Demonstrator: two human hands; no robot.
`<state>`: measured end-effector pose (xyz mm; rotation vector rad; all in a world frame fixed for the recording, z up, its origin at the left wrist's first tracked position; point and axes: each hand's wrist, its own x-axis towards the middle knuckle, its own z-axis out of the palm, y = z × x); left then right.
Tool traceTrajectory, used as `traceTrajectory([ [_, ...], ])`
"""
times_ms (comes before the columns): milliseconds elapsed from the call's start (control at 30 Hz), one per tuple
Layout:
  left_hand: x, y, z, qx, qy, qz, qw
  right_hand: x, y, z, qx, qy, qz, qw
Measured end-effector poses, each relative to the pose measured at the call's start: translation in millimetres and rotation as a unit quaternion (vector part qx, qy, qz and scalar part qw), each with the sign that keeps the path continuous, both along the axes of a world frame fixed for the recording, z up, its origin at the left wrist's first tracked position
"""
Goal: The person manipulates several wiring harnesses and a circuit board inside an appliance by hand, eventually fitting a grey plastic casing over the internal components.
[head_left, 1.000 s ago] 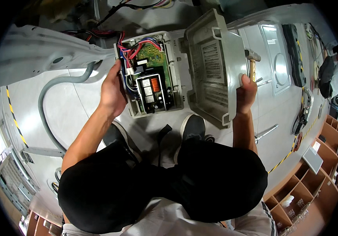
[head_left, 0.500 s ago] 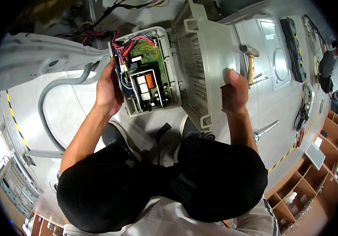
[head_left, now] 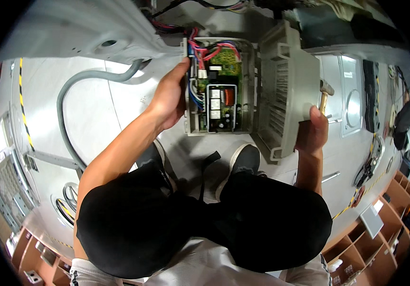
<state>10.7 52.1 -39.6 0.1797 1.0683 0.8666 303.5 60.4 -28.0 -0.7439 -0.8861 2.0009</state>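
A light-grey plastic control box (head_left: 192, 128) is held up in front of me, its inside facing me. Within it I see a green circuit board (head_left: 224, 58), with red, blue and white wires (head_left: 210, 51) along the upper and left sides. My left hand (head_left: 169, 95) grips the box's left wall, its fingertips hidden behind it. Swung out to the right is the ribbed grey lid (head_left: 296, 78), standing beside the box. My right hand (head_left: 313, 128) is closed on the lid's outer edge, thumb up; its other fingers are mostly hidden.
A grey metal panel (head_left: 86, 33) reaches in from the upper left, with a grey hose (head_left: 62, 114) below it. On the floor at right lie a hammer (head_left: 324, 95) and a long dark part (head_left: 370, 95). Wooden compartment shelves (head_left: 367, 245) stand at lower right.
My view has turned, shifting the surroundings. The box and lid appear farther right, and the box looks straighter. Both hands keep their holds.
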Motion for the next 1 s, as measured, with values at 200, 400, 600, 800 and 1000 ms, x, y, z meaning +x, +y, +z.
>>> traceTrajectory([
  [200, -3, -2, -2, -0.018, 0.024, -0.003, 1.0, -5, -3, 6, -0.008, -0.132, -0.022, 0.991],
  [400, 0, 0, -5, -0.012, 0.012, 0.0, 1.0, -5, -10, 11, -0.016, -0.182, -0.048, 0.982],
  [600, -1, -2, -8, -0.003, -0.035, -0.01, 0.999, -55, -3, 36, 0.103, -0.337, 0.01, 0.936],
  [800, 6, -8, -4, 0.032, -0.039, 0.01, 0.999, -86, 2, 42, 0.225, -0.493, 0.07, 0.838],
  [1000, 2, -10, 0, 0.069, -0.149, -0.028, 0.986, -102, 8, 43, 0.321, -0.571, 0.112, 0.747],
])
